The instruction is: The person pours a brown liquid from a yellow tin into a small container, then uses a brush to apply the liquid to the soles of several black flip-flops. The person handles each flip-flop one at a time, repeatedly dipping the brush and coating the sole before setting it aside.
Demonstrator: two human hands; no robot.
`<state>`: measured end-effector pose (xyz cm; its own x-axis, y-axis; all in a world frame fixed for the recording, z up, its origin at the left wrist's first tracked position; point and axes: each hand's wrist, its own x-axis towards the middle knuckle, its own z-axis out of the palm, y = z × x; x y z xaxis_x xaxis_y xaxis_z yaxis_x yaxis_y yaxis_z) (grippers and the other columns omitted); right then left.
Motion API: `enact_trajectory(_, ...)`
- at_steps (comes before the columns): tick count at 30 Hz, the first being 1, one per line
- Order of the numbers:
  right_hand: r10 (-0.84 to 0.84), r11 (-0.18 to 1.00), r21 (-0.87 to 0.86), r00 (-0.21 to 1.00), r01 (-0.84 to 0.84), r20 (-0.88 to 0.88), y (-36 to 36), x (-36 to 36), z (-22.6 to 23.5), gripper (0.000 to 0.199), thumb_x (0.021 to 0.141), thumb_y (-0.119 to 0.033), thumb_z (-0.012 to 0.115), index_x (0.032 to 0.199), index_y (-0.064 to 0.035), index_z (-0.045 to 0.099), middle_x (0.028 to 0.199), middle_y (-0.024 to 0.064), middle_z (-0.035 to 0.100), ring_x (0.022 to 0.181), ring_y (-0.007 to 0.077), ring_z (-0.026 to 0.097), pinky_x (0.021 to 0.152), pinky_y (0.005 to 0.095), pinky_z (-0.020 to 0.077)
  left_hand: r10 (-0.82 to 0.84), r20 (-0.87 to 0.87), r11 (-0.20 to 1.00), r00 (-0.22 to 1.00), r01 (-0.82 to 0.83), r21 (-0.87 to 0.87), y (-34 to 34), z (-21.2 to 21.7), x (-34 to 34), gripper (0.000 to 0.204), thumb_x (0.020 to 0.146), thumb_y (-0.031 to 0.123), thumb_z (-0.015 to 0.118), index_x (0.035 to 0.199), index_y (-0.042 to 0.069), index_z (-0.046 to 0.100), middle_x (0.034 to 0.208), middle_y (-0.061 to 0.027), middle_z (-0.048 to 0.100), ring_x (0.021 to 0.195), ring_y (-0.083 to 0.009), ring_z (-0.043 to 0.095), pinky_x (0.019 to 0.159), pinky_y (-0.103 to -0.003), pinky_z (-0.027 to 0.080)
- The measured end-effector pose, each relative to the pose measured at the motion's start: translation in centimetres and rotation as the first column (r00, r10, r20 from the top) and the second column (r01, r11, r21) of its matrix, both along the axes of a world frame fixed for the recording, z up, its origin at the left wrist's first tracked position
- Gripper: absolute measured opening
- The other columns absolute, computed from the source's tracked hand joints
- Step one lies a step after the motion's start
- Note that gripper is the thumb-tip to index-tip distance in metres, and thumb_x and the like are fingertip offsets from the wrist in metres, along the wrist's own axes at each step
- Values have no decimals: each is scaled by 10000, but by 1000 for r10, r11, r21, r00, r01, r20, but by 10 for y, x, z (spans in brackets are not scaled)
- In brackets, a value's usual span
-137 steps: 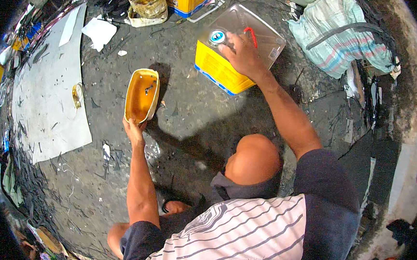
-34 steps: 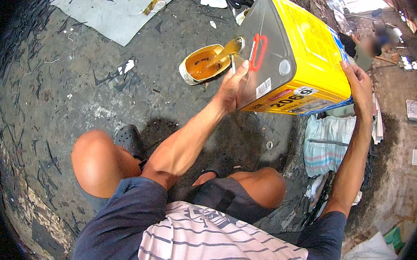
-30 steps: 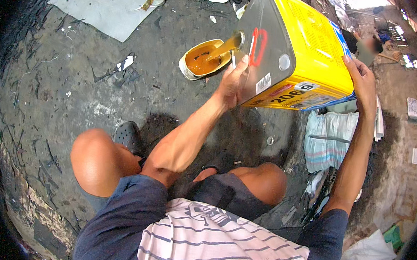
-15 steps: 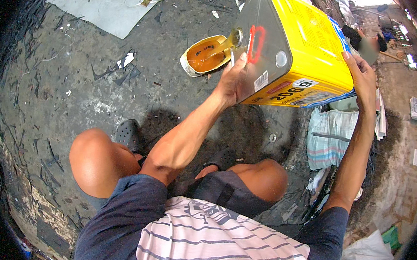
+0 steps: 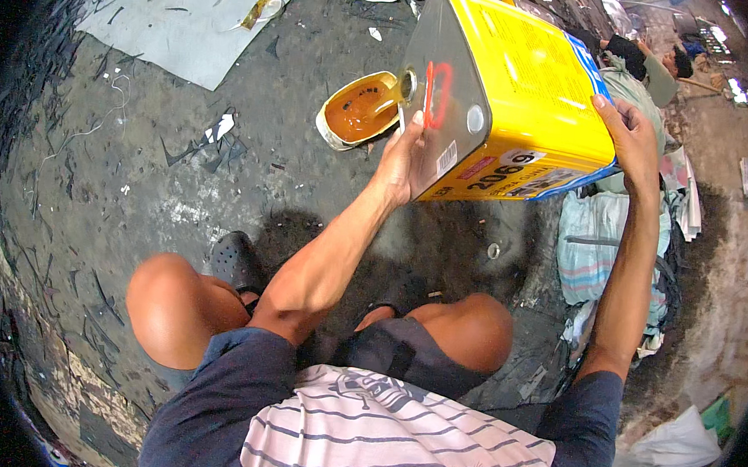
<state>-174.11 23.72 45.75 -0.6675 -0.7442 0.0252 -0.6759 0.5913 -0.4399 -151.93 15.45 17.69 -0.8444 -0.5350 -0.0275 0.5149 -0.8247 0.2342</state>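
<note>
Both our left hand [image 5: 407, 153] and right hand [image 5: 628, 134] clasp the tilted yellow can [image 5: 514, 87], and overtipping risks flooding the small tray [image 5: 358, 111].

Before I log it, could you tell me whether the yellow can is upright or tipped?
Tipped: both hands tilt the yellow can, its spout over the orange-filled tray.

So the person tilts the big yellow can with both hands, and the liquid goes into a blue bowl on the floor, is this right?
Not quite: the bowl is yellowish-orange, not blue, as the head view shows. The rest holds: the left hand and the right hand tilt the big yellow can over that bowl on the floor.
</note>
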Motion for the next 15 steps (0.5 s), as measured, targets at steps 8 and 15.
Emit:
enact_trajectory(8, 5, 1000, -26, 996, -3, 90, 11, -8, -11, 629, 951, -418, 750, 1273, 108, 631, 1100, 127, 728, 978, 140, 680, 890, 256, 509, 34, -20, 993, 999, -31, 111, 3, -8, -6, 684, 957, 499, 702, 1449, 92, 456, 1409, -96, 543, 1280, -267, 548, 1092, -462, 467)
enact_trajectory(15, -89, 989, -98, 978, 109, 190, 51, -64, -85, 540, 971, -454, 691, 1174, 44, 738, 1100, 140, 757, 1001, 191, 692, 907, 327, 508, 101, 307, 994, 946, -87, -59, -6, -14, -3, 555, 968, 370, 717, 1378, 68, 496, 1254, -66, 604, 1135, -196, 609, 984, -395, 536)
